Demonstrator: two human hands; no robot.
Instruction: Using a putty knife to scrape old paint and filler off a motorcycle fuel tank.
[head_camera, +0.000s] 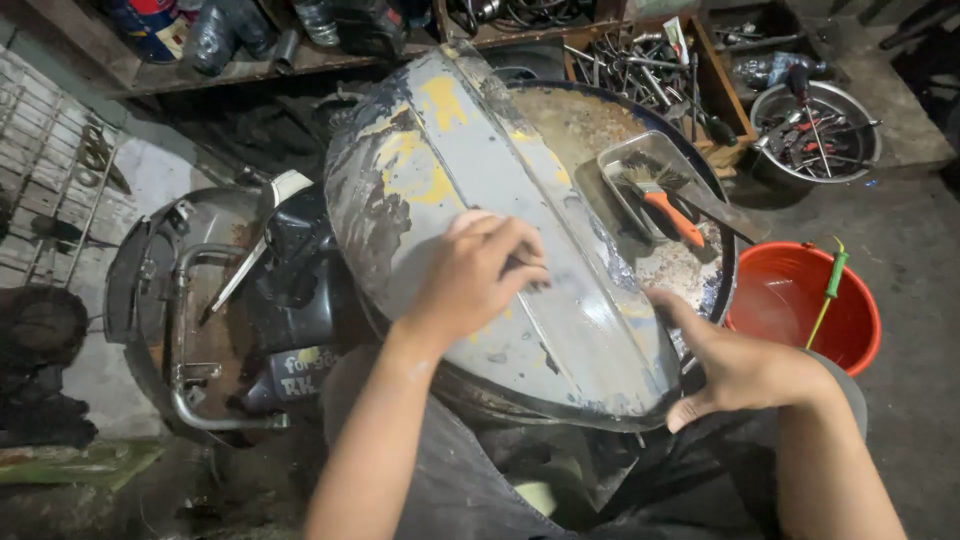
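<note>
A stripped grey motorcycle fuel tank with yellow paint patches lies across the person's lap. The right hand steadies its near edge, fingers spread; the left hand presses flat on top, fingers together.

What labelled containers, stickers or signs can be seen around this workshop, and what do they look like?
Paint can: top left shelf, round, blue with a red and white label.
Lettered panel: dark part of the scooter body, left of the left hand, pale lettering.
No screens or signs show.
</note>
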